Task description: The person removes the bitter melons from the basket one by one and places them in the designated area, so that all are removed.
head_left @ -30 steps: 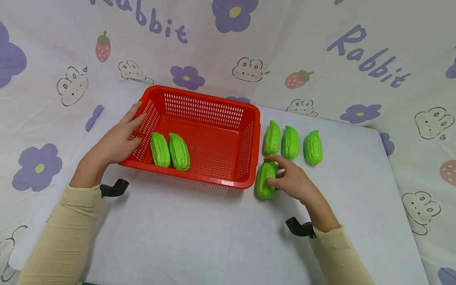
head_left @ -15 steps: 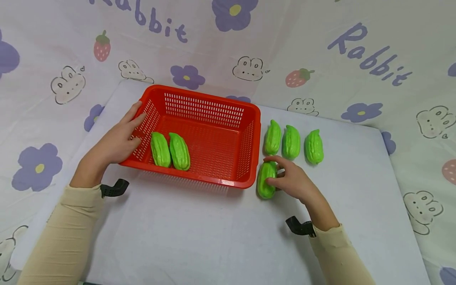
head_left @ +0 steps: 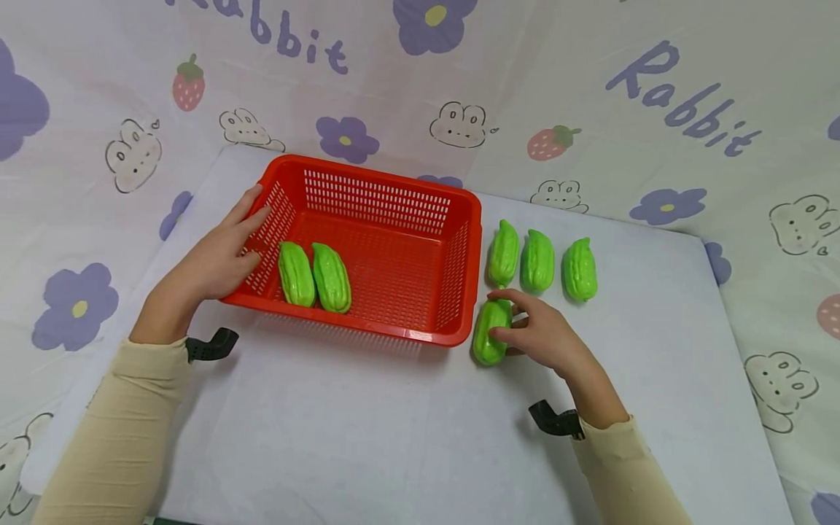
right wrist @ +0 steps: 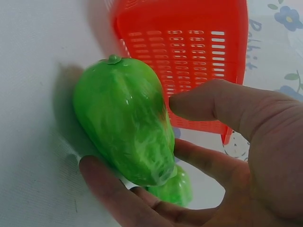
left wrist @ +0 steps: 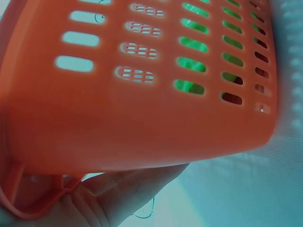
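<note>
Head view: the left hand (head_left: 216, 255) holds the left rim of the red basket (head_left: 400, 273), its fingers spread across the edge; the right hand (head_left: 539, 328) is curled round a green gourd (head_left: 491, 339), just beside the basket's near right corner. Two basketed gourds (head_left: 332, 278) lie side by side toward the left end. Three outer gourds (head_left: 538, 262) lie on the white bench (head_left: 354, 437), right of the basket. Right wrist view: thumb and fingers flank the glossy held gourd. Behind hangs a printed cloth (head_left: 394, 87).
</note>
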`<state>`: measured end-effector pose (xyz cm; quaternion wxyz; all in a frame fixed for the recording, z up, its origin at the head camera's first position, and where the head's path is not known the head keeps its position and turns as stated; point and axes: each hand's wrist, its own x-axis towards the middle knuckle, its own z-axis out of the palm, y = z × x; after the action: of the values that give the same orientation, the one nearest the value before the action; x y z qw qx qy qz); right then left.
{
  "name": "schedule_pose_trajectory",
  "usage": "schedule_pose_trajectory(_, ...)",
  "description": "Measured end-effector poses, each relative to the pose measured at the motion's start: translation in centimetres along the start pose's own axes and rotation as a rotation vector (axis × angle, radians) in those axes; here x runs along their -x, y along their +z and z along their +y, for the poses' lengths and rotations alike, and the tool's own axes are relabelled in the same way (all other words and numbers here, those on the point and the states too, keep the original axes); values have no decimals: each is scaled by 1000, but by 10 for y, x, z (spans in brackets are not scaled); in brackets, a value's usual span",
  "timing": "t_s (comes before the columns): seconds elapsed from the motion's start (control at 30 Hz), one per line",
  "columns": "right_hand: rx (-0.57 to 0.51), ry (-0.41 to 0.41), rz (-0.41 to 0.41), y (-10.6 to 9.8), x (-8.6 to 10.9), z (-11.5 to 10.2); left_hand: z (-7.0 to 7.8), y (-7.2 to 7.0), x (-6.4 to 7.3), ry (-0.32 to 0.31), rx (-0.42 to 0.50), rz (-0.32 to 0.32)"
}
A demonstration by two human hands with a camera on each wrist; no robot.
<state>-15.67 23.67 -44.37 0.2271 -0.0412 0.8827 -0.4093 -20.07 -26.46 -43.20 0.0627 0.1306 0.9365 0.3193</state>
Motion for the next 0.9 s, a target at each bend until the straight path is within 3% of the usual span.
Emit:
schedule_pose_trajectory(0.4, 54, 2, 8, -1, -2, -2, 1, -1, 0, -7, 4, 0)
schedule_pose_trajectory(0.9, 47, 7, 20, -9, 4, -2, -1, -1, -1, -2, 9, -2)
